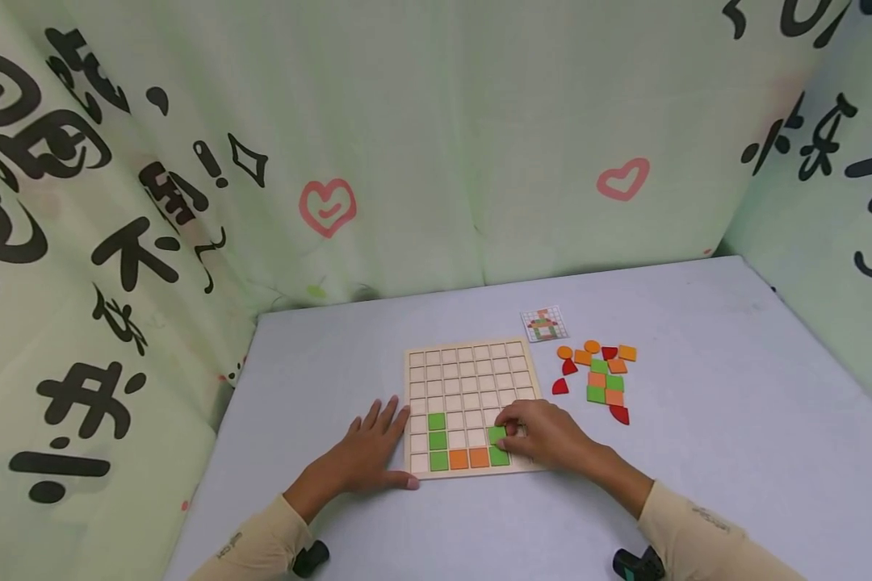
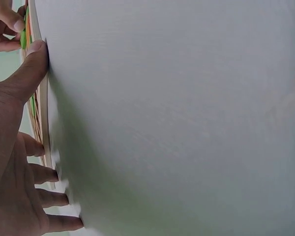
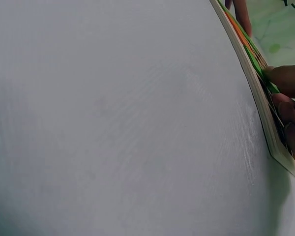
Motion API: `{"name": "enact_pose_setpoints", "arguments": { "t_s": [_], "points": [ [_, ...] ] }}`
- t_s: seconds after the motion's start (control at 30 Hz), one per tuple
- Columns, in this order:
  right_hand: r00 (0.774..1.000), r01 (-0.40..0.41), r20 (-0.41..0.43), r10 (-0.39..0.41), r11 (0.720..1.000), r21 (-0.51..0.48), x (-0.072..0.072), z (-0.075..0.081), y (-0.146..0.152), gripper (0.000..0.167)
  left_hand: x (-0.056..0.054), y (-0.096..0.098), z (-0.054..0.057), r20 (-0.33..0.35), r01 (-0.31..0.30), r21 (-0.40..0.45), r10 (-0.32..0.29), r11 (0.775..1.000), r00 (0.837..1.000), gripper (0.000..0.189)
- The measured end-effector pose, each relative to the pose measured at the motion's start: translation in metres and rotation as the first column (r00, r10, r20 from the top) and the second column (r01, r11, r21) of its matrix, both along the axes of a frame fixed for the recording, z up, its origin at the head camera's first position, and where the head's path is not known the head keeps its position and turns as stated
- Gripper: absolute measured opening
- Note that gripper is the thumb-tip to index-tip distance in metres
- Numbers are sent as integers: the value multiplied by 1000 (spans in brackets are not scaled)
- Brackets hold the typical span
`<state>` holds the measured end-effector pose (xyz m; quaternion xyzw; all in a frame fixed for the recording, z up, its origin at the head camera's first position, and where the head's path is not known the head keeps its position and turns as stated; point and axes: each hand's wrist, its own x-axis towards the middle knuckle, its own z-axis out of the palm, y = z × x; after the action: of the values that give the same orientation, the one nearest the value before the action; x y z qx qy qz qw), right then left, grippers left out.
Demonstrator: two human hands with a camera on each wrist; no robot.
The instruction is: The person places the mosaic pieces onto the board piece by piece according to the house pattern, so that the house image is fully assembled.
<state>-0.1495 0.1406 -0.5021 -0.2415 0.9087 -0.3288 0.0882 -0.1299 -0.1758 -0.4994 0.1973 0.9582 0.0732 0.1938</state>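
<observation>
A wooden grid board (image 1: 465,474) lies on the table. My left hand (image 1: 374,448) rests beside its left side, fingers spread and straight; the thumb touches the lower corner edge. Over the lower right cells, my right hand (image 1: 552,436) pinches a green square tile (image 1: 496,434) between thumb and fingers; in the left wrist view this green tile (image 2: 23,39) shows tilted at the fingertips. Below it sits another green tile (image 1: 499,457). Two orange square tiles (image 1: 468,458) fill the bottom row, and a column of green tiles (image 1: 437,440) stands at the left. My right hand covers several cells.
Right of the board lie loose pieces: orange circles (image 1: 592,346), red quarter-round pieces (image 1: 619,415), and orange and green squares (image 1: 596,394). A small pattern card (image 1: 544,324) lies behind them. A printed curtain (image 1: 472,145) hangs behind the white table (image 1: 698,363).
</observation>
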Motion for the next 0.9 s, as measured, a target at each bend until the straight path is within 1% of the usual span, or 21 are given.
{"name": "enact_pose_setpoints", "arguments": {
  "t_s": [0.23,0.43,0.6,0.8,0.9],
  "points": [
    [1000,7,-15,-6,1000,27,-1,0,-3,21,1,0,0,1,-4,1,4,1000,1000,116],
    [1000,10,-9,-9,999,44,-2,2,-3,21,0,1,0,5,-9,-8,9,1000,1000,117],
    [1000,6,-3,-5,998,69,-3,3,-3,21,0,2,2,14,-12,3,12,1000,1000,116],
    [1000,6,-21,-4,995,101,-6,4,-4,24,1,2,2,1,-13,-3,13,1000,1000,116],
    [1000,-11,-20,13,995,103,-7,4,-2,24,0,2,1,-3,-20,-3,20,1000,1000,116]
  ]
}}
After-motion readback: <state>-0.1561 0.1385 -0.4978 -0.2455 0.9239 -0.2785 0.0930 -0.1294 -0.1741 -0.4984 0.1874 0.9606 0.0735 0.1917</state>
